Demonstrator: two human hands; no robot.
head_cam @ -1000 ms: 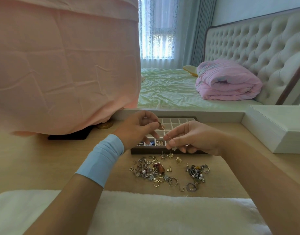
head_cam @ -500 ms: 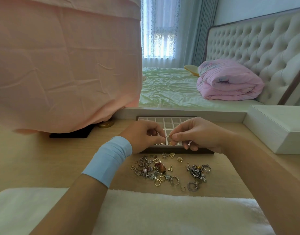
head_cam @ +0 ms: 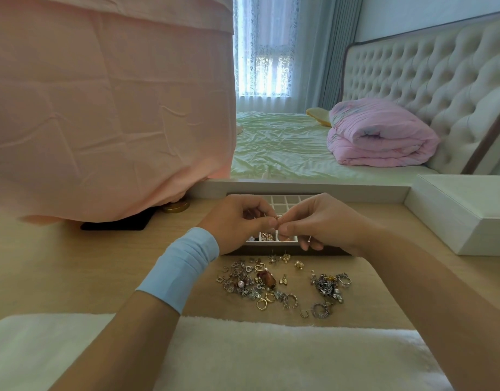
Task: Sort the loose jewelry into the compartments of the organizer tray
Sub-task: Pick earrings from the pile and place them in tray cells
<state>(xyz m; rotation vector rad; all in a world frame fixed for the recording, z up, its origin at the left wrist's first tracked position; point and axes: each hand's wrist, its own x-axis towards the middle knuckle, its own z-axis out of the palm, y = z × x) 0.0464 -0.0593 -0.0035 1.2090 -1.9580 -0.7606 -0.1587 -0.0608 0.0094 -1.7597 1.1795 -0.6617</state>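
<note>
Fingers [head_cam: 267, 222] of left hand [head_cam: 237, 220] and right hand [head_cam: 325, 221] pinch a tiny gold-toned jewelry piece [head_cam: 279, 218] above the white gridded organizer tray [head_cam: 271, 244]; lower it before releasing.

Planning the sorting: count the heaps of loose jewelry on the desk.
2: a larger heap on the left, a smaller heap on the right. Strays lie by the organizer tray; left hand and right hand pinch one small piece.

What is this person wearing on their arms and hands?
A wide pale-blue band wraps the left wrist, just behind the left hand. The right hand seems to carry a thin silvery ring on one finger. Both forearms are otherwise bare: no sleeves, gloves or watch.
</note>
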